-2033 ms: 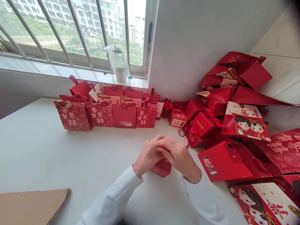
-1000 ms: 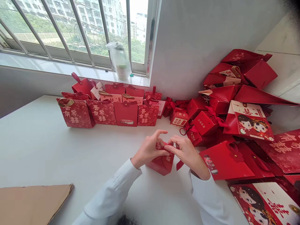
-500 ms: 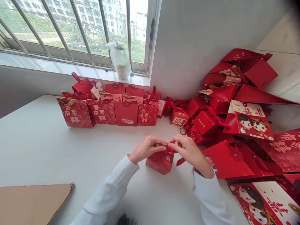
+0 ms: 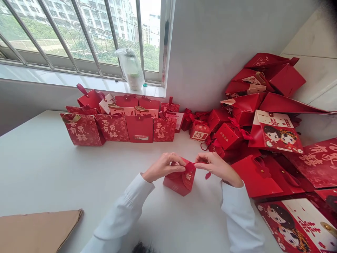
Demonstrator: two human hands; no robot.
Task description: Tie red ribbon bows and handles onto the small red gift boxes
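A small red gift box (image 4: 177,183) with gold lettering stands on the white table. My left hand (image 4: 164,166) is over its top left side, thumb and fingers pinched at the red ribbon (image 4: 190,166) tied on the lid. To the right of the lid, my right hand (image 4: 216,168) pinches a part of that ribbon and holds it out sideways. A loose ribbon tail hangs below my right fingers. The knot itself is partly hidden by my left fingertips.
Red gift boxes (image 4: 113,130) stand in rows below the window. At right, many red boxes and bags (image 4: 229,135) form a heap against the wall. Brown cardboard (image 4: 39,230) lies front left. A bagged cup (image 4: 134,75) stands on the sill.
My right hand has moved a little to the right, away from the lid, drawing the ribbon out. My left hand stays at the box top. The view has shifted slightly.
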